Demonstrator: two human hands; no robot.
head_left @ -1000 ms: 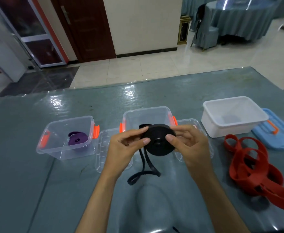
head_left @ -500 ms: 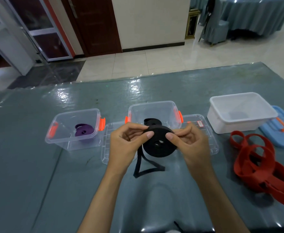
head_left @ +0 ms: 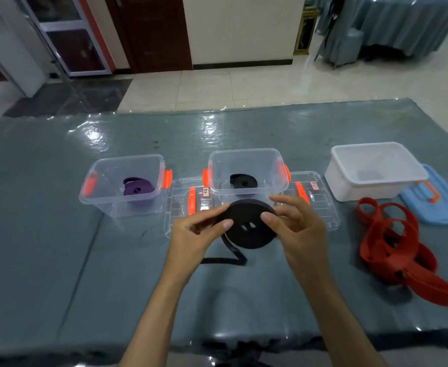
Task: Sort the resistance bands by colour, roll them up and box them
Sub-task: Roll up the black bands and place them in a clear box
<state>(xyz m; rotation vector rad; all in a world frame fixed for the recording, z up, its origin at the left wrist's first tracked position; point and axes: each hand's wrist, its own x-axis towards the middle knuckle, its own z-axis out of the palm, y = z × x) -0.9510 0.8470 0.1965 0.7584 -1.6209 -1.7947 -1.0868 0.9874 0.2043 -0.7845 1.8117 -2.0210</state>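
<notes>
Both hands hold a black resistance band (head_left: 249,229) wound into a thick coil above the table. My left hand (head_left: 196,234) pinches its left side, my right hand (head_left: 297,229) grips its right side. A loose black tail (head_left: 228,258) hangs from the coil onto the table. Behind it, a clear box (head_left: 246,157) contains one rolled black band (head_left: 243,180). A clear box on the left (head_left: 106,186) holds a rolled purple band (head_left: 138,188). Several red bands (head_left: 397,250) lie in a tangled heap at the right.
Two clear lids (head_left: 183,205) (head_left: 320,200) with orange handles lie flat beside the middle box. A white tub (head_left: 376,181) stands at the right with a blue lid (head_left: 440,205) beside it. The grey-green table (head_left: 58,260) ends near my body.
The coil has dropped lower and tilted flatter in my hands. The hanging tail has grown shorter and now bends onto the table.
</notes>
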